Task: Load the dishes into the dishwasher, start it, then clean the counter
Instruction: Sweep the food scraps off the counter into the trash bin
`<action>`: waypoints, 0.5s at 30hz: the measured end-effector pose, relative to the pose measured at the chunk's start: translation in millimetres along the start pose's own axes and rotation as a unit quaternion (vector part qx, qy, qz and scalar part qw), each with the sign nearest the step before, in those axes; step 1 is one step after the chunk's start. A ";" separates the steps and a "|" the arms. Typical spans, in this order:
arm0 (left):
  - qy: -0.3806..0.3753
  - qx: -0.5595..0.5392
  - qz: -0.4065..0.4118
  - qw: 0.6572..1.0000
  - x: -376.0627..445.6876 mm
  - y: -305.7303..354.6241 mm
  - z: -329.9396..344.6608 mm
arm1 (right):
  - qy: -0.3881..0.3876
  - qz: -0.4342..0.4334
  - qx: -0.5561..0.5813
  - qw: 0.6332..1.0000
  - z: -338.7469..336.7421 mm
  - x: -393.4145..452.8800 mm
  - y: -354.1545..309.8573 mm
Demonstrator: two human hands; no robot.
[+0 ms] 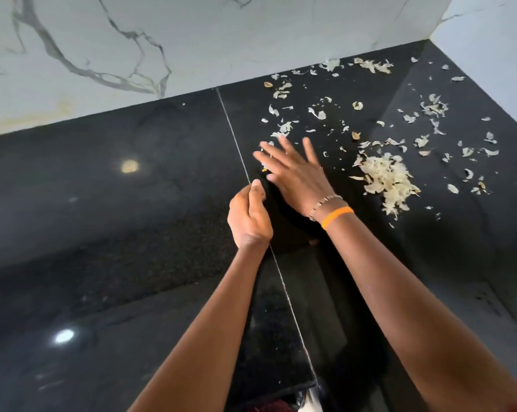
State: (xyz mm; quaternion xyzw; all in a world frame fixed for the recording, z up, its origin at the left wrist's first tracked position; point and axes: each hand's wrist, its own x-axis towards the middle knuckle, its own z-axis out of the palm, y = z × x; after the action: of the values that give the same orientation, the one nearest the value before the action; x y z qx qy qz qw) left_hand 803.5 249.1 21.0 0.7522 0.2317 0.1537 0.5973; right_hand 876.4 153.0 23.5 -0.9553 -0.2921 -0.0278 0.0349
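Pale dry peel scraps lie scattered over the right half of the glossy black counter. The biggest heap of peels lies just right of my right hand. My right hand is stretched out flat over the counter with straight, spread fingers pointing up and left, and a few small scraps lie at its fingertips. It wears an orange band and a bead bracelet at the wrist. My left hand is curled into a loose fist beside the right palm, thumb on top. Nothing shows inside it.
A white marble-veined wall backs the counter and turns a corner at the far right. A thin pale seam runs across the counter under my left hand. The counter's front edge is at the bottom.
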 end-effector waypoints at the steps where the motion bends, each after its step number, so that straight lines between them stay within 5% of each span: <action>1: -0.001 0.000 -0.003 1.000 -0.3 0.4 -0.3 | -0.036 -0.026 -0.021 0.999 3.7 11.4 -6.3; 4: -0.018 0.033 0.002 0.999 -0.8 0.4 -1.9 | -0.057 -0.015 -0.033 0.998 15.2 19.7 3.1; 12: -0.074 0.124 0.022 0.989 -1.1 4.8 -1.3 | -0.050 0.281 -0.098 0.953 9.5 -7.0 81.2; 15: -0.083 0.152 0.041 0.984 0.7 4.6 -1.2 | 0.005 0.207 -0.089 0.974 10.2 -17.1 42.8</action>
State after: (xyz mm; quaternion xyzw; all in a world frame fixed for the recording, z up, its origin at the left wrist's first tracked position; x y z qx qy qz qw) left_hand 804.2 249.7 25.8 0.8532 0.1713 0.0781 0.4864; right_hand 886.6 108.9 9.9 -0.9942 -0.0841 -0.0510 -0.0441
